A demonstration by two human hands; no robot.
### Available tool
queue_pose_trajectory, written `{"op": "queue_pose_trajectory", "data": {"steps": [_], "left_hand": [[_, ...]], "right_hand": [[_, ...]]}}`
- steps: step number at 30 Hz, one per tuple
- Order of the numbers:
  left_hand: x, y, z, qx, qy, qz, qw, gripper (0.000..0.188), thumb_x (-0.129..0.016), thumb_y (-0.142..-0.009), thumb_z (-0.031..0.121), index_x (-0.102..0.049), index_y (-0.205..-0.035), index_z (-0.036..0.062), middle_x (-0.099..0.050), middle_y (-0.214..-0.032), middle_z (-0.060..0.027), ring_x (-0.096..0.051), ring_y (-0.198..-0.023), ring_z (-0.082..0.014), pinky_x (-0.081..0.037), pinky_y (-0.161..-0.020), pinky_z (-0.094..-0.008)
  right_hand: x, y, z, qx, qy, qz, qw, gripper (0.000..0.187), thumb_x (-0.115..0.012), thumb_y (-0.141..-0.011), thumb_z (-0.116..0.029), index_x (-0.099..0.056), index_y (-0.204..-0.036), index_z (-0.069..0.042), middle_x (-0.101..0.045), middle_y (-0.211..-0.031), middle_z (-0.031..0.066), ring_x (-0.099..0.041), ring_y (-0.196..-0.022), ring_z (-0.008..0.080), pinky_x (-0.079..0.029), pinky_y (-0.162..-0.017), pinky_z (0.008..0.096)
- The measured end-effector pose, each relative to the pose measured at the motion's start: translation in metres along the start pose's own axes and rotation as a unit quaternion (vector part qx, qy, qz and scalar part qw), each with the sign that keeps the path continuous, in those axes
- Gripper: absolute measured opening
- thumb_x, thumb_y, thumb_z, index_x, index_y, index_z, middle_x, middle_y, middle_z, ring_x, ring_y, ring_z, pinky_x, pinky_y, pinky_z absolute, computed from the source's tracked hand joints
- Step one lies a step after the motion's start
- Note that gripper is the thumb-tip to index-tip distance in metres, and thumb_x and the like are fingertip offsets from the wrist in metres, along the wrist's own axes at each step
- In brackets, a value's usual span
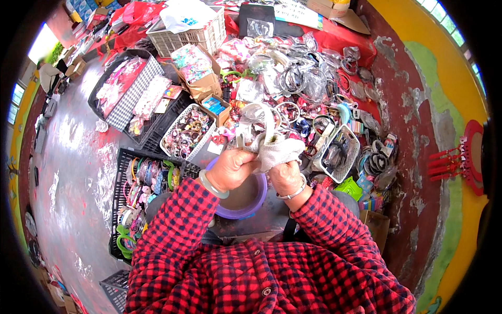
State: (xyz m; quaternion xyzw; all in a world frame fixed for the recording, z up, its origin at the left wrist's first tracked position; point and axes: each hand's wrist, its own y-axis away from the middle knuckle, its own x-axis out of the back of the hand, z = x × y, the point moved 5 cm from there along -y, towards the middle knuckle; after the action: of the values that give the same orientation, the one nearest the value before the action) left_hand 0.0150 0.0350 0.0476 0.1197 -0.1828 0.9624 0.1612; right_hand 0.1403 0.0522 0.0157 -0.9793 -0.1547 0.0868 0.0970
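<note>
In front of my chest, my left hand (pixel 232 168) is closed in a pinch on the lower end of a white headband (pixel 269 124), whose curve rises above my fingers. My right hand (pixel 285 179) grips a greyish-white cloth (pixel 281 152), bunched against the headband's other side. How far the cloth wraps round the band is hidden by its folds. Below both hands stands a purple basin (pixel 261 194) with murky brownish water in it. A pale bangle sits on my left wrist, a thin one on my right.
A black crate (pixel 116 209) of colourful headbands is at my left. Ahead lie a white basket (pixel 194 152) of hair accessories and a large pile of bagged hoops (pixel 293 81). A white basket (pixel 351 163) and a green container (pixel 349 188) stand to my right.
</note>
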Motion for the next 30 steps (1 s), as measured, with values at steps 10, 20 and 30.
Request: {"op": "queue_pose_trajectory", "data": {"steps": [10, 20, 30], "left_hand": [[-0.009, 0.003, 0.001, -0.043, -0.037, -0.019, 0.998, 0.015, -0.054, -0.083, 0.003, -0.060, -0.097, 0.0008, -0.061, -0.079, -0.0131, -0.061, -0.072, -0.0231, -0.047, -0.064, -0.0308], [-0.004, 0.005, -0.005, 0.056, 0.037, 0.005, 0.998, 0.013, -0.049, -0.081, 0.002, -0.059, -0.090, -0.0013, -0.060, -0.073, -0.0119, -0.059, -0.066, -0.0204, -0.046, -0.061, -0.0287], [-0.008, 0.004, -0.003, -0.149, -0.201, -0.082, 0.965, 0.012, -0.056, -0.075, 0.003, -0.058, -0.087, 0.0027, -0.057, -0.077, -0.0129, -0.055, -0.072, -0.0301, -0.044, -0.065, -0.0382]], "right_hand": [[0.002, -0.019, 0.013, -0.157, -0.408, 0.013, 0.900, 0.037, -0.062, -0.082, -0.027, -0.052, -0.111, -0.006, -0.059, -0.101, 0.0060, -0.057, -0.095, 0.0194, -0.047, -0.084, 0.0350], [-0.010, -0.013, -0.007, -0.158, -0.338, -0.061, 0.926, 0.020, -0.061, -0.074, -0.002, -0.058, -0.093, -0.003, -0.058, -0.084, 0.0042, -0.057, -0.074, 0.0155, -0.047, -0.064, 0.0285], [0.005, -0.027, -0.021, -0.214, -0.447, 0.044, 0.867, 0.024, -0.056, -0.083, -0.012, -0.054, -0.105, -0.003, -0.059, -0.093, 0.0067, -0.059, -0.083, 0.0207, -0.049, -0.075, 0.0357]]}}
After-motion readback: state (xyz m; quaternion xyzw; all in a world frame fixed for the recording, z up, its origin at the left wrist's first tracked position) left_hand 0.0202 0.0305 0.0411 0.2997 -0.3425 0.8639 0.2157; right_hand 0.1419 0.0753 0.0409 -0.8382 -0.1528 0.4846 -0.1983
